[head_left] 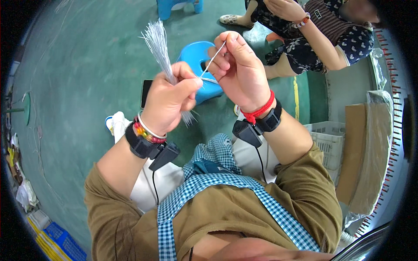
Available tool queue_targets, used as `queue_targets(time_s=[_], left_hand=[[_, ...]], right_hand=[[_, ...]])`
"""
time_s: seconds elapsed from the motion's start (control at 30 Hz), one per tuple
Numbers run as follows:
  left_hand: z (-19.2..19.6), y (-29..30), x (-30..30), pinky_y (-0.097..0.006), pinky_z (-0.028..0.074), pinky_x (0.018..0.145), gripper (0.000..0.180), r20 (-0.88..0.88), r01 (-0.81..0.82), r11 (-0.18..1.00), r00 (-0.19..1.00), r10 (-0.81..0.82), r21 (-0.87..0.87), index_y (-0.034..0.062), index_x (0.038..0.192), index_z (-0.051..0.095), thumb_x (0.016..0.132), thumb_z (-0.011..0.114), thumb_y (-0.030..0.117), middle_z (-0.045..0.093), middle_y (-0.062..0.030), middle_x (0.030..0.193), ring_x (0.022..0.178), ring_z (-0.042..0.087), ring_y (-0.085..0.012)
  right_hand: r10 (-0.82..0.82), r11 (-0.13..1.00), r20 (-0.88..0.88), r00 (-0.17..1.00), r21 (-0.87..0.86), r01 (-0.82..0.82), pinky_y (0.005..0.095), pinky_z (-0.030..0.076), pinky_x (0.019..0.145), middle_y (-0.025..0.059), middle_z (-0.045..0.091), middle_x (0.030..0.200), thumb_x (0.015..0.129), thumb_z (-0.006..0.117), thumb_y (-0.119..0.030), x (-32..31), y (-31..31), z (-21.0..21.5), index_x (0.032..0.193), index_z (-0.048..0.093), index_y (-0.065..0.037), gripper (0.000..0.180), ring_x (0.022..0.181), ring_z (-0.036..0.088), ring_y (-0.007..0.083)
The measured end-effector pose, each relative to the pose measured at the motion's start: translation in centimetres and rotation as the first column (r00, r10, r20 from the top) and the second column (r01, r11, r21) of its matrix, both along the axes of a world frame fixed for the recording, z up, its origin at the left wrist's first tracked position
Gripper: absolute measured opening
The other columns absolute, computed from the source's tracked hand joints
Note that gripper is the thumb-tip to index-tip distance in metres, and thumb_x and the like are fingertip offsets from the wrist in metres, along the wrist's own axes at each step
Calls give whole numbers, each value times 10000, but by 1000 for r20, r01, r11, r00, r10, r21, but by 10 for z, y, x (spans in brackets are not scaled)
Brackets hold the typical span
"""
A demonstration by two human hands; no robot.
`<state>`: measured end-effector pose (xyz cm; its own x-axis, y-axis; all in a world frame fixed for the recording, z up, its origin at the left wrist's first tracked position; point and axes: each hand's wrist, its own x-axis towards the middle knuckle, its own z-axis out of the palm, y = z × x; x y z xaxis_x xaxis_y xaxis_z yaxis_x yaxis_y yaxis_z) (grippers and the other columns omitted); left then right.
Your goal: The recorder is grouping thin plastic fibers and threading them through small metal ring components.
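Observation:
A bundle of thin silvery-white strands, like wires [158, 45], is gripped in my left hand [167, 100]. Its frayed upper end fans out above the fist, and a shorter part sticks out below. From my left thumb and forefinger a white cord [212, 61] runs taut up to my right hand [246, 71]. There the thumb and forefinger pinch the cord's end. A second length of cord passes from the left thumb toward the curled lower fingers of my right hand, where its end is hidden. Both hands are raised in front of me, slightly apart.
Beneath my hands stands a blue plastic stool [191, 54], with a dark flat phone-like object [147, 91] beside it. Another blue stool [177, 8] is farther off. A person [331, 39] sits at the upper right. Right of me are a white crate [326, 139] and cardboard [352, 148].

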<state>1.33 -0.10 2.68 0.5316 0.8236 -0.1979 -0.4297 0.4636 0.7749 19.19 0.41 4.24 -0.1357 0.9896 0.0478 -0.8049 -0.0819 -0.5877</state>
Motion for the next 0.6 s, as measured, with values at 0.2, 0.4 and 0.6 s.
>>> queue_targets(time_s=[0.2,0.4,0.6], left_hand=[[9,3,-2,-193,350,489,116,-364,-59,713,828,425,698,49,793,584,870,669,67,558,39,690,549,443,-15],[17,-2,-6,-194,208,400,71,-122,75,995,989,-82,-58,51,890,576,924,602,108,566,-6,713,450,309,-8],[17,-7,-14,-192,213,398,107,99,163,964,984,-145,-210,124,859,496,937,569,133,520,15,717,459,303,-32]], right_hand=[[-152,982,52,987,-105,157,253,368,514,-19,515,726,962,594,-237,-11,-4,-1,992,569,-98,144,559,443,94],[-46,997,-5,999,-62,46,244,332,543,-15,474,773,998,537,-245,-3,-7,-6,970,559,-101,149,596,402,90],[73,997,-69,995,38,-70,242,341,539,-13,480,747,997,537,-245,-8,-8,-1,1000,557,-103,144,592,421,87]])
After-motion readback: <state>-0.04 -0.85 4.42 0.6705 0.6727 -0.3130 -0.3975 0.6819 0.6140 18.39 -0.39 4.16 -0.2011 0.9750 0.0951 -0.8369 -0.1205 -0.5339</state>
